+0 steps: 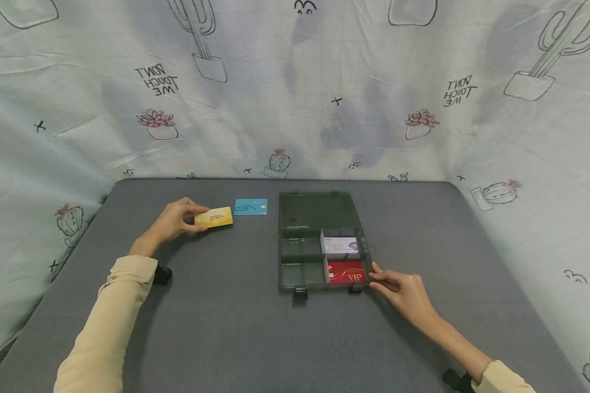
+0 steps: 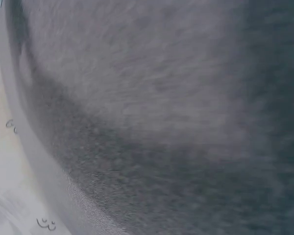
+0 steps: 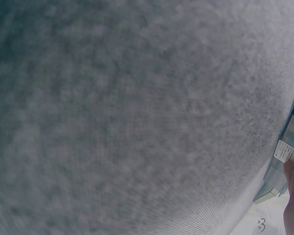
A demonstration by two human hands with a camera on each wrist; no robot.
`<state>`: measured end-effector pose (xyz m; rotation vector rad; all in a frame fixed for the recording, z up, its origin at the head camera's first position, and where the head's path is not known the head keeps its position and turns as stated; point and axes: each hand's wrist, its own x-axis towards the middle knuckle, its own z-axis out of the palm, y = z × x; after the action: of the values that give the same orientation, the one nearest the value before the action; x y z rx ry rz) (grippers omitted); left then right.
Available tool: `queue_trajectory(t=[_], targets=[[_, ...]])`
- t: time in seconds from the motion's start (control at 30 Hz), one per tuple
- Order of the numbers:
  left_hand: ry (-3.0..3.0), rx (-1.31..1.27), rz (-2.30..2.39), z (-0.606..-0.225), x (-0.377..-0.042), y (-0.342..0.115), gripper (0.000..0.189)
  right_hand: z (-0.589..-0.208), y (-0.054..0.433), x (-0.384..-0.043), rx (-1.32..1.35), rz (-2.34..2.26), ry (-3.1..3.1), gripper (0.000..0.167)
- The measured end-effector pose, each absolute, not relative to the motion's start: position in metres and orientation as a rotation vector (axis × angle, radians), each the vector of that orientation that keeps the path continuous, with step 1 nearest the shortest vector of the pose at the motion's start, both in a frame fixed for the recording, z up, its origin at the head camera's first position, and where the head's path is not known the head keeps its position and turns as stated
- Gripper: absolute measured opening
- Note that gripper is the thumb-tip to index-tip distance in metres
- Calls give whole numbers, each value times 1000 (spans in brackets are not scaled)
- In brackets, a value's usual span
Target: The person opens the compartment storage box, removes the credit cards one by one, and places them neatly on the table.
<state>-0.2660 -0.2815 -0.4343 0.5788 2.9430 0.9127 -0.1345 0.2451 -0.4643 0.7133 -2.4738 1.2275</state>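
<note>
Nearest cam: my tan sleeves (image 1: 95,333). L hand (image 1: 177,217) pinches the yellow card (image 1: 217,216), just beside the blue card (image 1: 251,207) on the grey table (image 1: 216,327). R hand (image 1: 405,295), fingers fairly straight, touches R side of the box (image 1: 317,210), lid back, w/ white card (image 1: 341,245) & red card (image 1: 346,272) in its R compartments.

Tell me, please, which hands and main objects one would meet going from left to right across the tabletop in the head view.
Left hand, yellow card, blue card, open dark green box, right hand.
</note>
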Motion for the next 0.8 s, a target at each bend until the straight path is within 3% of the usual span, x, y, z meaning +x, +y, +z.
queue_trajectory(t=[0.8], targets=[[2893,556,733,-433,-289,-300,55,-473,244,-130,709,1162,-2469,21]])
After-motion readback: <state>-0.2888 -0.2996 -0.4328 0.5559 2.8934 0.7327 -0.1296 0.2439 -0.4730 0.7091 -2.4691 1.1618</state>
